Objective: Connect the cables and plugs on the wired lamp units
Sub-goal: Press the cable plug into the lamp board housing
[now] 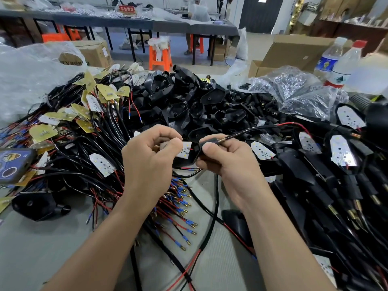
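Holding one lamp unit above the grey worktop [42,248], the person kept both hands close together near the middle of the view. The left hand [151,158] had its fingers curled, thumb and forefinger pinching the white LED board [185,151] at its left edge. The right hand [228,164] gripped the black housing [199,149] just beside that board, fingers clamped round it with the thumb on the near side. A brass threaded stem [222,140] stuck out past the right forefinger, and a black cable [252,130] ran from it to the right, ending in a bare red wire [298,124]. Left of the hands lay a tangle of wired boards [94,106] with blue-sleeved plugs [184,206] fanned out beneath the left wrist. Behind the hands sat a heap of empty housings [189,101], and to the right a stack of assembled units [340,156]. A phone [14,164] rested at the left edge, and two bottles [336,61] stood far right.
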The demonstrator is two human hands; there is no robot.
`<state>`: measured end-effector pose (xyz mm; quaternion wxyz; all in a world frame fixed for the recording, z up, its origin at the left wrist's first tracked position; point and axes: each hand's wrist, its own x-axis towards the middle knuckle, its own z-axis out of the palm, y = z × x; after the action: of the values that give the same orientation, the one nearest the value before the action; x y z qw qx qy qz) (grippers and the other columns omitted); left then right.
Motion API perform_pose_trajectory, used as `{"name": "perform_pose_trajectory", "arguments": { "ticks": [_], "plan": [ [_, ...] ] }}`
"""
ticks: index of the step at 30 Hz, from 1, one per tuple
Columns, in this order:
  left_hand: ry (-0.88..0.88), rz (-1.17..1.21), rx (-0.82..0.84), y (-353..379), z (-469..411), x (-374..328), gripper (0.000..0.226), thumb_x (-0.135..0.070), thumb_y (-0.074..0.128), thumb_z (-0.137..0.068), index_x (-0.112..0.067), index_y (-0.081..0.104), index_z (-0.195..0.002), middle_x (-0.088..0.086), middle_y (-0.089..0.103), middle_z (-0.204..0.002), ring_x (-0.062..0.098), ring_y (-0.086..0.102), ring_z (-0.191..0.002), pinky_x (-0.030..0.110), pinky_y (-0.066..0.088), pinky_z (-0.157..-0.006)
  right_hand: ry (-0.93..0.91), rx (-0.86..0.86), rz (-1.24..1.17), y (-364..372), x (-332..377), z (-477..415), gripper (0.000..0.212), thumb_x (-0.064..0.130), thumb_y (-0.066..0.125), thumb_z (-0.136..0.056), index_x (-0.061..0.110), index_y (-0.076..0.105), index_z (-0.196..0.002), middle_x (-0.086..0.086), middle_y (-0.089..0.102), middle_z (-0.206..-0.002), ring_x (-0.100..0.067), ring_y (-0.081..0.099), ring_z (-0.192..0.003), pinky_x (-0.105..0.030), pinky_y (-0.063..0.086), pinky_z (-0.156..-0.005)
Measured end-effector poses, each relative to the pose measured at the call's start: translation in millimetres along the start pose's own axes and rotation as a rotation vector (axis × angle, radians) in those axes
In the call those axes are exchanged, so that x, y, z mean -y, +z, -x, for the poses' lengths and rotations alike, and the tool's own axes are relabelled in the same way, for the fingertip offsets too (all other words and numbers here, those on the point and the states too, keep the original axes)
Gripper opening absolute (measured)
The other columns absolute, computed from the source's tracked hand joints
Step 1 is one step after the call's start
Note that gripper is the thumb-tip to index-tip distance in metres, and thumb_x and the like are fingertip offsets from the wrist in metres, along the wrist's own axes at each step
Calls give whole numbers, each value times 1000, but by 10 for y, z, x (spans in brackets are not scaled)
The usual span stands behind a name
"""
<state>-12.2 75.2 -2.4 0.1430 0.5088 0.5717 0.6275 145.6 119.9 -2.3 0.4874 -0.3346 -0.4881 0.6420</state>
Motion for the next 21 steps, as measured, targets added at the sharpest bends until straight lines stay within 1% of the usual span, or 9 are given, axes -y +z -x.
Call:
{"name": "perform_pose_trajectory", "arguments": {
  "ticks": [2, 4, 6, 8, 9, 12, 17, 20, 21],
  "plan": [
    [3, -95, -24, -21, -24, 11, 13, -22, 73, -85, -33, 76, -80, -10, 70, -69, 8, 62, -58, 20, 47, -54, -49, -58, 4, 15, -7, -10, 17, -4, 63, -94, 9, 73, -90, -7, 72, -78, -18, 69, -73, -24, 58, -66],
    [-6, -173, -41, -28, -43, 11, 11, -28, 75, -87, -36, 76, -79, -19, 72, -72, 1, 67, -65, 12, 47, -60, -89, -81, 36, 27, -19, -14, 17, -5, 63, -94, 8, 73, -91, -10, 73, -81, -18, 69, -77, -26, 58, -69],
    [-23, -191, -45, -22, -53, 19, 11, -30, 77, -86, -38, 77, -78, -25, 72, -74, -2, 69, -72, 16, 52, -69, -126, -102, 114, 29, -35, -19, 18, -6, 64, -94, 10, 73, -92, -10, 74, -81, -18, 71, -76, -32, 61, -74],
    [-84, -121, -21, -14, -60, 25, 8, -31, 78, -83, -38, 80, -78, -22, 75, -75, 1, 72, -74, 25, 56, -75, -149, -132, 184, 29, -53, -27, 20, -4, 65, -92, 14, 74, -91, -6, 73, -77, -16, 70, -73, -39, 62, -80],
    [-136, -67, 1, -12, -69, 28, 7, -32, 79, -82, -38, 81, -79, -18, 76, -75, 2, 73, -75, 26, 57, -77, -158, -148, 205, 29, -61, -31, 22, -3, 66, -92, 16, 74, -90, -3, 73, -75, -14, 69, -72, -39, 62, -80],
    [-277, 18, 34, 11, -94, 48, 14, -27, 82, -84, -38, 82, -75, -12, 78, -76, -8, 70, -78, 11, 50, -75, -192, -211, 245, 18, -82, -43, 22, 0, 68, -89, 21, 76, -87, 2, 72, -72, -10, 69, -70, -29, 60, -74],
    [-439, 123, 2, 20, -108, 63, 21, -26, 82, -86, -40, 81, -71, -16, 78, -80, -5, 70, -86, 22, 46, -84, -227, -280, 278, 20, -96, -43, 20, 3, 70, -88, 22, 76, -89, -5, 75, -78, -22, 72, -74, -36, 62, -78],
    [-546, 195, 15, 26, -122, 79, 19, -22, 82, -87, -31, 82, -70, -11, 79, -82, 12, 73, -99, 35, 52, -98, -190, -219, 175, 35, -78, -35, 20, -3, 67, -90, 15, 75, -91, -3, 74, -76, -16, 70, -72, -28, 59, -73],
    [-548, 211, 2, 33, -120, 81, 16, -18, 82, -86, -27, 82, -73, -8, 80, -83, 16, 74, -99, 38, 54, -97, -169, -197, 130, 42, -74, -29, 20, -5, 66, -91, 13, 75, -91, -3, 74, -76, -15, 69, -72, -26, 58, -72]
  ]
}}
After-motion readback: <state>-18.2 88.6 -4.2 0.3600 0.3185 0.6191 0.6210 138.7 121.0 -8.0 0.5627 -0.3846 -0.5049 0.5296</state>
